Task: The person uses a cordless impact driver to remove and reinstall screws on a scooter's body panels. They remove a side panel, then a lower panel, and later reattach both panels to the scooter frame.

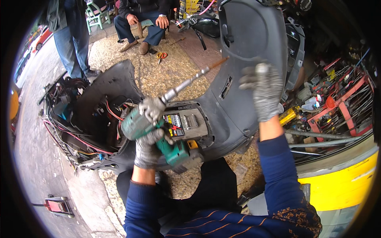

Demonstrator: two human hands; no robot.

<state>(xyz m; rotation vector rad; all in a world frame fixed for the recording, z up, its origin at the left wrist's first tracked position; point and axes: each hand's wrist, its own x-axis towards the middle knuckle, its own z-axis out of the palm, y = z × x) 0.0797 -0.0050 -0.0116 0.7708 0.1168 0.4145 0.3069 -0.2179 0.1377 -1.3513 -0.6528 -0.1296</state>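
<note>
The left hand [149, 137] is gripping a green drill [158, 137] tight, its long bit [194, 77] pointing toward two o'clock. At three o'clock of it, the right hand [264, 91] is pressing flat, fingers spread, on the grey scooter panel [238, 35].

Centre: we hold the cordless drill [158, 135] in our left hand [149, 144], over the scooter's open battery bay [190, 125].
One o'clock: the drill's long bit [194, 77] runs up from the drill toward the scooter's front panel [254, 31].
Two o'clock: our right hand [264, 91] lies on that panel.
Nine o'clock: the stripped scooter rear with loose wiring [75, 131] sits left of the drill.
Twelve o'clock: a seated person [145, 20] is behind the scooter, scissors [161, 55] on the ground before their feet.
Eleven o'clock: a standing person [71, 39].
Three o'clock: a tool rack [341, 103].
Seven o'clock: a floor jack [57, 206].
</note>
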